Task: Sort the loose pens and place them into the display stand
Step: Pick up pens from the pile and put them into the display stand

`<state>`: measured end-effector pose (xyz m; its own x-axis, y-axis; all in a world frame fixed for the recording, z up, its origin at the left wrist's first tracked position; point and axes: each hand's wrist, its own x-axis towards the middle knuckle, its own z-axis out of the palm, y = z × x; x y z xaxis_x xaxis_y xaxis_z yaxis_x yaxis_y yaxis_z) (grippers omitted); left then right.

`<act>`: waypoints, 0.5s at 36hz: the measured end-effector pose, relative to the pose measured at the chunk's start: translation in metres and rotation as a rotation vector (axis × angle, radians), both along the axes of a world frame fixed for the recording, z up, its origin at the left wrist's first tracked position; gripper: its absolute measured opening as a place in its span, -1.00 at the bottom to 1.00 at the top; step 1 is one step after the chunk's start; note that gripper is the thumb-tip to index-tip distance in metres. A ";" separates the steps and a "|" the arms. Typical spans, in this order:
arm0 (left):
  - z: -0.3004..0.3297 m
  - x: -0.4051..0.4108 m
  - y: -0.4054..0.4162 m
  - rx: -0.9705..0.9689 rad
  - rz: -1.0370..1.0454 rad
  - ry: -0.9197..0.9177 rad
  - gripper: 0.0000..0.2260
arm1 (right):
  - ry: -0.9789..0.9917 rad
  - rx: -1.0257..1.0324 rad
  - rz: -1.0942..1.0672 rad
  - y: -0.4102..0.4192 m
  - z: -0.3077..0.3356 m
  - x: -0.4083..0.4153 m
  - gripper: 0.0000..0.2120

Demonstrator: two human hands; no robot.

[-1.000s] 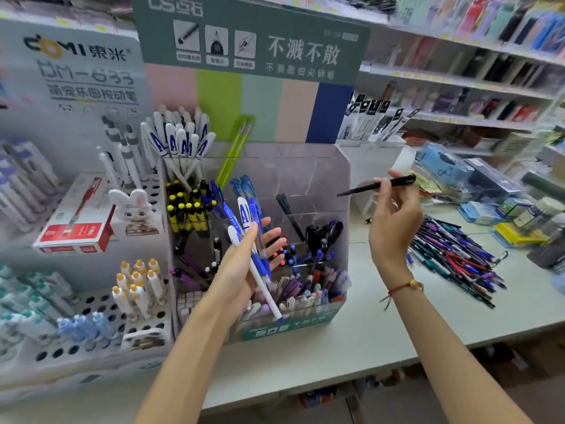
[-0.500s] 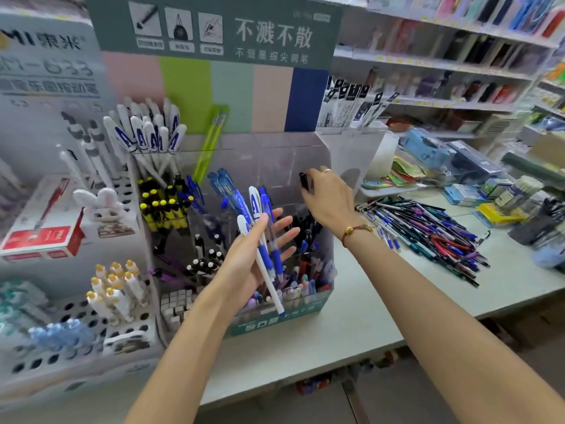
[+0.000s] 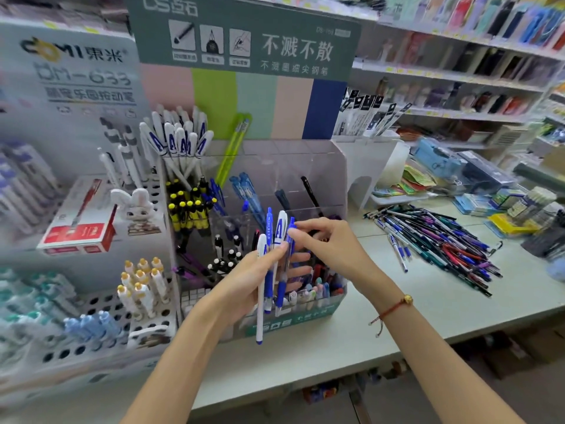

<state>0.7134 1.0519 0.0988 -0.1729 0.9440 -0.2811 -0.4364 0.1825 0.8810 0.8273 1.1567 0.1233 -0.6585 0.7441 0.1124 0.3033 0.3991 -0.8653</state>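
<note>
Stationery shelves [image 3: 458,71] fill the far right, above a pale counter [image 3: 351,332] running from left to right. On it, at centre, stands the clear display stand [image 3: 333,166] with its green header card [image 3: 244,38], its compartments holding pens upright. Left of it sits a white perforated rack [image 3: 101,304] with yellow-capped pens, a rabbit figure [image 3: 134,206] and a red box [image 3: 76,234]. To the right, well apart from the stand, lies the pile of loose pens [image 3: 437,243], spread flat on the counter.

Near the stand's front, the left hand [image 3: 244,286] grips a bundle of blue-and-white pens [image 3: 272,264], thumb pressed over them, tips pointing down. Half a second ago the right hand [image 3: 333,243] reached deep into the stand at a black pen; it has come back empty of that pen, and its fingers now pinch the top of a blue pen in the left hand's bundle. A black pen [image 3: 308,191] leans in a far right compartment.
</note>
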 end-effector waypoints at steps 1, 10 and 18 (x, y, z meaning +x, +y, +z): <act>-0.001 -0.001 -0.001 -0.005 0.001 0.008 -0.78 | -0.002 0.015 -0.008 -0.001 -0.002 0.000 -0.93; -0.012 -0.022 -0.014 -0.141 0.132 0.201 -0.72 | 0.188 -0.259 0.006 -0.005 0.016 -0.005 -0.99; -0.009 -0.028 -0.020 -0.169 0.124 0.434 -0.65 | -0.096 -0.225 0.137 -0.016 0.022 -0.042 -0.76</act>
